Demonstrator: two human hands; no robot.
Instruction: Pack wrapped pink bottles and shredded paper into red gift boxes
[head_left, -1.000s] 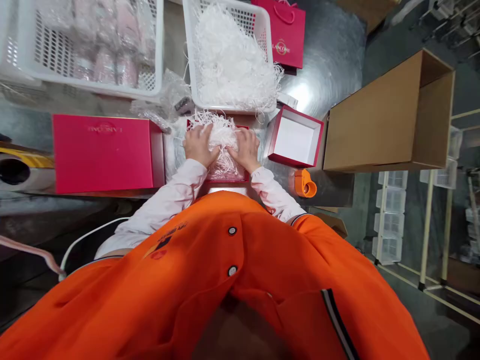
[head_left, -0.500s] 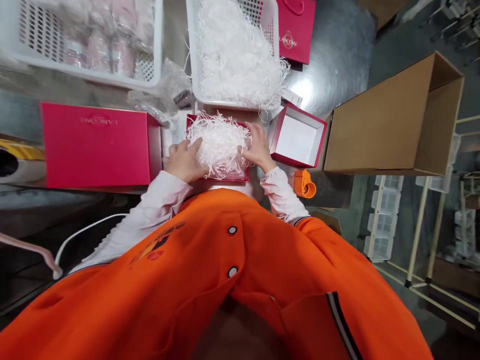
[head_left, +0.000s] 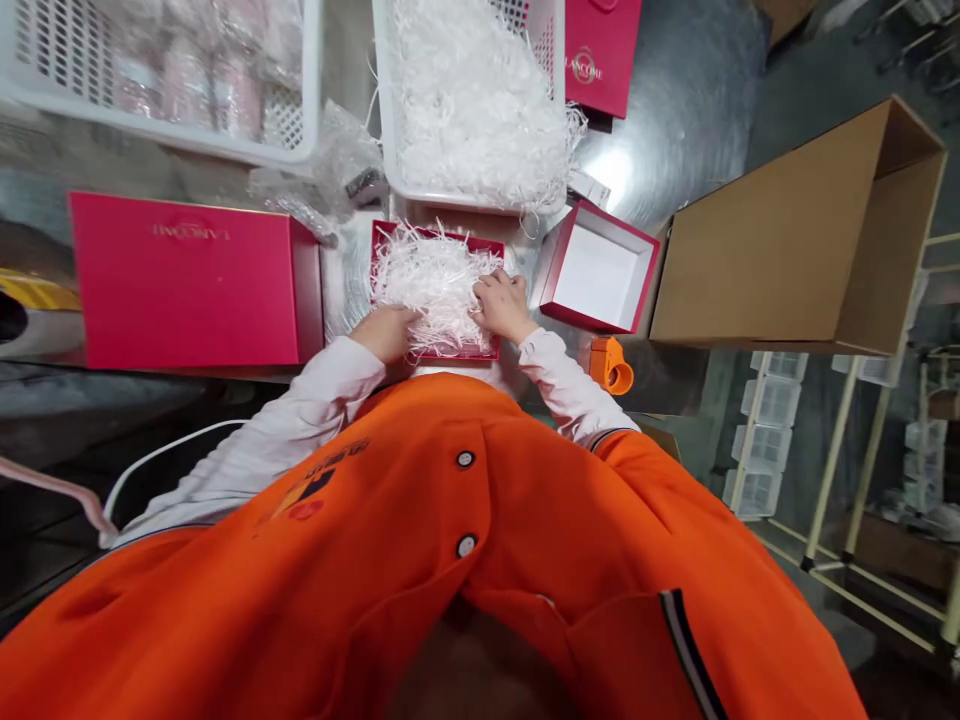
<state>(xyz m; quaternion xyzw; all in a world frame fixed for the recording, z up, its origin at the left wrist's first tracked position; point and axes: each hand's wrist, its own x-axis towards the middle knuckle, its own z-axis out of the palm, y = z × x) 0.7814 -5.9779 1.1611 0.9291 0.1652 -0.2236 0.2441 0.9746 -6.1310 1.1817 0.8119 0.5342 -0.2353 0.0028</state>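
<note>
In front of my body is a pink-red box (head_left: 382, 232) heaped with white shredded paper (head_left: 431, 280). At the box's front left corner, my left hand (head_left: 385, 332) has its fingers drawn together, the tips pinching the edge of the shreds. My right hand (head_left: 505, 304) rests over the box's right side with fingers curled into the paper. Some fingertips are hidden among the strands. A strip of clear wrap or plastic shows along the box's front edge. What lies under the paper cannot be seen.
Behind the box stands a white basket (head_left: 559, 120) of shredded paper. Another basket (head_left: 311, 90) holds wrapped pink bottles. A large pink-red box (head_left: 187, 290) is left; a small open box (head_left: 604, 270), orange tape dispenser (head_left: 611, 366) and cardboard carton (head_left: 757, 250) are right.
Both hands have closed from a spread shape to curled, gathered fingers at the paper. My left hand has shifted slightly right and toward the box's front edge; the paper heap looks flatter.
</note>
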